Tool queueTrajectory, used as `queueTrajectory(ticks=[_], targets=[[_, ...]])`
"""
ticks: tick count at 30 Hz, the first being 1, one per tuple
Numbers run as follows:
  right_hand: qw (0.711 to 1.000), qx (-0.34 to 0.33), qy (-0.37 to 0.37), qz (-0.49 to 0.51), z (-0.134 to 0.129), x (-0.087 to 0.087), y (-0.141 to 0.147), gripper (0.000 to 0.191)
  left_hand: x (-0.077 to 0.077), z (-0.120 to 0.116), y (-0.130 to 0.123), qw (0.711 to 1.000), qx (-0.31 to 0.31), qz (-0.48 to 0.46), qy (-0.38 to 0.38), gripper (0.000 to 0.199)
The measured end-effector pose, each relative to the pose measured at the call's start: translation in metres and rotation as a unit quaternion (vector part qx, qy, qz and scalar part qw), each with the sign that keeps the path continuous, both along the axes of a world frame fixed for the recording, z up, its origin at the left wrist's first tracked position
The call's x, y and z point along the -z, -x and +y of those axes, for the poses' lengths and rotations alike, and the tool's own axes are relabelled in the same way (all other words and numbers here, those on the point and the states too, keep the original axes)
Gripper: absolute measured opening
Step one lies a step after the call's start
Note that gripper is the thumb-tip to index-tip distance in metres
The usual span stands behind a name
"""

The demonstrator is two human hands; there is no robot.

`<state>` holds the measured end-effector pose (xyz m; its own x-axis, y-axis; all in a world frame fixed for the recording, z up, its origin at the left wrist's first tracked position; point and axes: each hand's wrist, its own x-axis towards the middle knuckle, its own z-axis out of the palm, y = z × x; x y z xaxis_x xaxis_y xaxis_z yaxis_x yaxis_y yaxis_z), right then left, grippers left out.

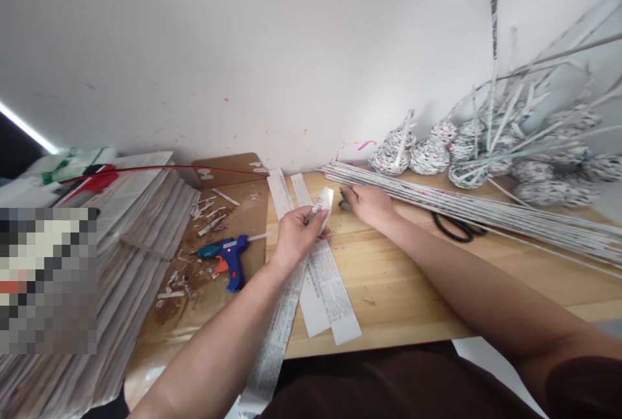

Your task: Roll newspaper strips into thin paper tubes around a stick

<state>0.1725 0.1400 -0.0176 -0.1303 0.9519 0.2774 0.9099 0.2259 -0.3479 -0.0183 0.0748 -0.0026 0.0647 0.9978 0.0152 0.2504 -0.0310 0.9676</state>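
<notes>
My left hand (302, 232) pinches a newspaper strip (324, 200) between thumb and fingers, and its pale end stands up past the fingertips. Just to the right, my right hand (372, 204) is closed with its fingertips together over the wooden table; a small dark shape shows at them, too unclear to name. Under my left hand lie more printed newspaper strips (335, 296), overlapping and running toward the table's front edge. One long strip (276, 341) hangs over that edge beside my left forearm.
A blue glue gun (233, 260) lies on stained cardboard (194, 322) among paper scraps. Tall stacked newspapers (150, 225) stand at left. Thin rolled paper sticks (437, 202) stretch to the right, over black-handled scissors (454, 228). Woven paper shapes (430, 155) sit against the wall.
</notes>
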Motion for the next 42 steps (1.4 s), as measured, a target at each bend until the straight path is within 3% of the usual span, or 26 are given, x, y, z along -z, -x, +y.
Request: queueTrajectory(ticks=[5,7,11,13,15,18,21,24,27,29,31,34,38,40,42], targets=[[0.996,-0.005,0.003,0.086,-0.003,-0.006,-0.002,0.064,0.000,0.000,0.000,1.000,0.001,-0.009,-0.002,0.037],[0.993,-0.022,-0.017,0.111,-0.005,-0.005,-0.002,0.057,0.000,0.000,0.000,1.000,0.004,-0.010,-0.007,0.037],[0.978,-0.077,-0.067,0.181,-0.005,0.003,-0.001,0.022,0.000,0.000,0.000,1.000,0.007,-0.007,-0.010,0.036],[0.971,-0.092,-0.073,0.208,-0.005,0.004,0.002,0.025,0.000,0.000,0.000,1.000,0.005,-0.003,-0.012,0.036],[0.973,-0.066,-0.066,0.211,-0.004,0.003,0.005,0.025,0.000,0.000,0.000,1.000,0.006,0.001,-0.014,0.036],[0.976,-0.010,-0.046,0.211,-0.002,-0.004,0.008,0.042,0.001,-0.001,0.001,1.000,0.010,0.005,-0.017,0.036],[0.969,-0.003,0.014,0.245,-0.002,-0.012,0.005,0.069,0.003,-0.001,0.001,1.000,0.014,-0.002,-0.016,0.037],[0.953,-0.009,0.062,0.295,-0.005,-0.018,0.000,0.084,0.004,-0.001,0.001,1.000,0.013,-0.012,-0.015,0.037],[0.949,-0.056,-0.023,0.309,-0.014,-0.024,-0.001,0.080,0.003,-0.001,0.000,1.000,0.011,-0.013,-0.020,0.037],[0.942,-0.080,-0.119,0.304,-0.023,-0.030,0.002,0.063,0.002,-0.001,0.000,1.000,0.013,-0.011,-0.025,0.038],[0.936,-0.094,-0.158,0.300,-0.030,-0.035,0.005,0.047,0.002,-0.001,0.000,0.999,0.015,-0.006,-0.029,0.038],[0.951,-0.094,-0.096,0.277,-0.032,-0.034,0.008,0.038,0.002,0.000,0.001,1.000,0.009,-0.002,-0.027,0.037],[0.958,-0.102,0.068,0.259,-0.022,-0.022,0.008,0.032,0.003,0.000,0.001,1.000,0.008,-0.002,-0.026,0.037],[0.928,-0.099,0.145,0.327,-0.018,-0.018,0.010,0.025,0.004,0.000,0.001,1.000,0.008,-0.004,-0.027,0.037],[0.877,-0.087,0.191,0.431,-0.018,-0.020,0.012,0.019,0.004,0.000,0.001,1.000,0.010,-0.009,-0.026,0.037]])
